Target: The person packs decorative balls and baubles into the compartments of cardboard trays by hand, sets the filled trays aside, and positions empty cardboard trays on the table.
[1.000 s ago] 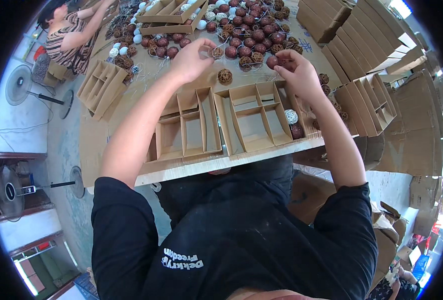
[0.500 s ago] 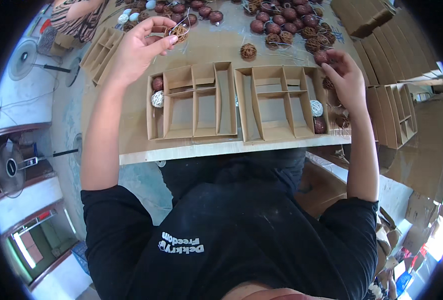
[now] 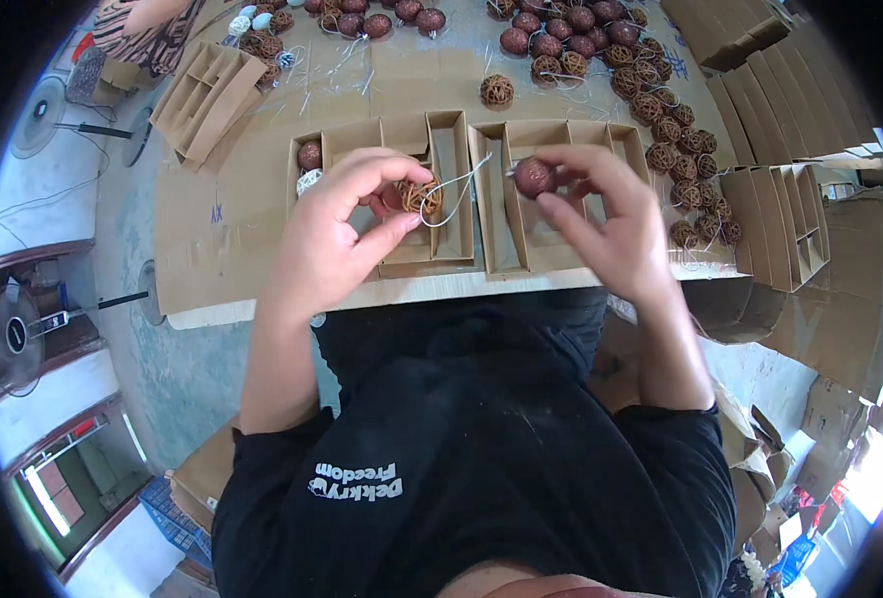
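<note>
My left hand (image 3: 347,224) pinches a brown woven rattan ball (image 3: 420,197) with a white string loop trailing from it to the right. My right hand (image 3: 611,214) grips a dark red glitter bauble (image 3: 534,177), its small cap pointing left. Both are held above two cardboard divider boxes. The left divider box (image 3: 451,254) holds a red bauble (image 3: 309,155) and a white woven ball (image 3: 309,182) in its left column. Of the right divider box (image 3: 506,261), the right-hand compartments are largely hidden by my right hand and wrist.
Loose red baubles (image 3: 571,35) and brown rattan balls (image 3: 666,130) spread over the far and right table. One rattan ball (image 3: 497,91) lies alone behind the boxes. More cardboard dividers stand at left (image 3: 205,100) and right (image 3: 785,224). Another person's arm (image 3: 152,15) shows far left.
Both hands have come inward and nearer, over the divider boxes. The left brings the rattan ball from the far left; the right has lifted the red bauble off the right-hand pile.
</note>
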`<state>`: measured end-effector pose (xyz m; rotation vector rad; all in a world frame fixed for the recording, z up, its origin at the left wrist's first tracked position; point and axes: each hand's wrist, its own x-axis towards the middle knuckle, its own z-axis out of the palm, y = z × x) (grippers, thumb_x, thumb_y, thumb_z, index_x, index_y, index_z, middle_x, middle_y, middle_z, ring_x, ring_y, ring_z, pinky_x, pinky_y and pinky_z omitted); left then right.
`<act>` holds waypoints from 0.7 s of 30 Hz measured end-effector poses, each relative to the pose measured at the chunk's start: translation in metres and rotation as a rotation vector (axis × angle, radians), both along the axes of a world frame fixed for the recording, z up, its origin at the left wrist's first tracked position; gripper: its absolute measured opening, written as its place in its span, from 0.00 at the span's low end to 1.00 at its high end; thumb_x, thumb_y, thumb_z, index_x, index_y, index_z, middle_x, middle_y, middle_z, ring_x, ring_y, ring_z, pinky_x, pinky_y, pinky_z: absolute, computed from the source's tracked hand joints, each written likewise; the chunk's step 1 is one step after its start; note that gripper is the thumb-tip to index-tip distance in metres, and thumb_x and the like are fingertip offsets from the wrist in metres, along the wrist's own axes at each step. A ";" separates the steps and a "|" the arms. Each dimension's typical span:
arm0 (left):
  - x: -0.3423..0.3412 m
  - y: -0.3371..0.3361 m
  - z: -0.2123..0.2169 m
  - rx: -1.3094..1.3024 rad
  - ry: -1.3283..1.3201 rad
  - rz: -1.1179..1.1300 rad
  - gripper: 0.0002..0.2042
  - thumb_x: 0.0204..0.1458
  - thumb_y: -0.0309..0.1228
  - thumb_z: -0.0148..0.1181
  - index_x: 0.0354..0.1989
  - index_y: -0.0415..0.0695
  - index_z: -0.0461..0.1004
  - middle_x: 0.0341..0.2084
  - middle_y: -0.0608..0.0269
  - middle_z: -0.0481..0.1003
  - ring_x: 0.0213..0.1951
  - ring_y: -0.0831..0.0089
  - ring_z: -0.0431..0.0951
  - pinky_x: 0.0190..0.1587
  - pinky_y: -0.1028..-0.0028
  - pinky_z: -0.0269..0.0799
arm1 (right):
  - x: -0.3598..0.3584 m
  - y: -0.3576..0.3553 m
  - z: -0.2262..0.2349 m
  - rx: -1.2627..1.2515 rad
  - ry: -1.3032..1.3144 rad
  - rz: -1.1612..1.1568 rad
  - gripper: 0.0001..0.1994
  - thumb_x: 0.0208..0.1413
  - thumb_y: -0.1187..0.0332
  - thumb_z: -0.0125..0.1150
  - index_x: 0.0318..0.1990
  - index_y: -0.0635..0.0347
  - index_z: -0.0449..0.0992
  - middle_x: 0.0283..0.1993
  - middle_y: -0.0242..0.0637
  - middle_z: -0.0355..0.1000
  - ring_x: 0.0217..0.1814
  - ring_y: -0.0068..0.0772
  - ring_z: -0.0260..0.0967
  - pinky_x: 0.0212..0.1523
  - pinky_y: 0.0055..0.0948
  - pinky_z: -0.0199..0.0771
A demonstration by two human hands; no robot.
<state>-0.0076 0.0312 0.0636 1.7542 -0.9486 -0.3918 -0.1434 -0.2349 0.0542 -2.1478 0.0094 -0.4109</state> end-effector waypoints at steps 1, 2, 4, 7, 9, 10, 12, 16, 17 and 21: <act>-0.005 0.000 -0.007 -0.002 0.009 -0.001 0.17 0.53 0.14 0.67 0.52 0.41 0.78 0.49 0.63 0.77 0.41 0.76 0.79 0.46 0.75 0.77 | -0.004 0.010 0.005 0.006 0.059 0.012 0.18 0.56 0.74 0.70 0.55 0.60 0.80 0.51 0.42 0.79 0.51 0.38 0.80 0.50 0.33 0.81; -0.009 0.000 -0.013 0.001 -0.032 0.058 0.17 0.53 0.15 0.67 0.52 0.41 0.79 0.49 0.63 0.77 0.41 0.76 0.79 0.45 0.74 0.76 | -0.009 0.016 -0.001 -0.030 0.020 0.041 0.18 0.56 0.74 0.70 0.55 0.60 0.80 0.51 0.43 0.79 0.52 0.43 0.79 0.52 0.36 0.80; -0.016 -0.002 -0.017 0.034 -0.092 0.157 0.18 0.53 0.15 0.68 0.52 0.43 0.79 0.50 0.61 0.78 0.42 0.71 0.80 0.46 0.73 0.77 | -0.016 0.028 -0.013 -0.132 -0.049 0.081 0.19 0.54 0.73 0.70 0.54 0.60 0.79 0.49 0.45 0.77 0.54 0.52 0.75 0.56 0.44 0.77; -0.013 -0.006 -0.015 0.128 -0.305 0.169 0.17 0.53 0.16 0.67 0.51 0.43 0.79 0.50 0.60 0.77 0.43 0.65 0.81 0.48 0.70 0.78 | -0.016 0.034 -0.015 -0.207 -0.052 0.085 0.19 0.52 0.74 0.68 0.53 0.62 0.77 0.48 0.45 0.77 0.52 0.52 0.75 0.54 0.44 0.77; -0.013 -0.009 -0.010 0.137 -0.319 0.165 0.17 0.53 0.17 0.67 0.51 0.43 0.78 0.49 0.58 0.77 0.46 0.60 0.81 0.50 0.67 0.78 | -0.010 0.025 -0.015 -0.243 -0.006 0.106 0.19 0.52 0.75 0.67 0.52 0.63 0.76 0.46 0.45 0.76 0.49 0.52 0.74 0.52 0.44 0.77; -0.012 -0.012 -0.008 0.132 -0.325 0.160 0.17 0.53 0.17 0.68 0.51 0.43 0.79 0.48 0.58 0.77 0.46 0.60 0.81 0.50 0.66 0.78 | -0.008 0.022 -0.015 -0.267 -0.005 0.100 0.19 0.51 0.75 0.66 0.52 0.63 0.76 0.45 0.45 0.76 0.49 0.52 0.74 0.52 0.44 0.77; -0.011 -0.012 -0.008 0.120 -0.355 0.153 0.17 0.52 0.18 0.69 0.51 0.44 0.79 0.49 0.60 0.77 0.45 0.66 0.80 0.48 0.69 0.77 | -0.007 0.022 -0.014 -0.324 -0.056 0.115 0.19 0.51 0.72 0.67 0.52 0.62 0.77 0.46 0.44 0.75 0.49 0.51 0.73 0.52 0.43 0.77; -0.002 -0.025 0.002 0.116 -0.278 0.176 0.17 0.52 0.20 0.70 0.50 0.44 0.79 0.47 0.58 0.77 0.46 0.60 0.81 0.50 0.65 0.78 | -0.016 0.027 -0.017 -0.436 -0.040 0.090 0.18 0.52 0.66 0.70 0.51 0.57 0.78 0.44 0.41 0.71 0.48 0.47 0.72 0.50 0.42 0.76; 0.011 -0.031 0.007 0.117 -0.407 0.154 0.15 0.53 0.22 0.69 0.50 0.44 0.79 0.47 0.58 0.77 0.48 0.59 0.81 0.50 0.64 0.77 | -0.020 0.029 -0.020 -0.456 -0.026 0.084 0.18 0.52 0.66 0.71 0.51 0.56 0.78 0.43 0.40 0.70 0.48 0.46 0.71 0.50 0.42 0.76; 0.086 -0.075 0.007 0.230 -0.566 0.167 0.13 0.59 0.27 0.64 0.52 0.47 0.77 0.50 0.54 0.76 0.50 0.51 0.80 0.53 0.58 0.77 | -0.023 0.039 -0.034 -0.391 0.004 0.119 0.18 0.54 0.65 0.70 0.52 0.59 0.80 0.45 0.40 0.70 0.51 0.45 0.70 0.53 0.42 0.75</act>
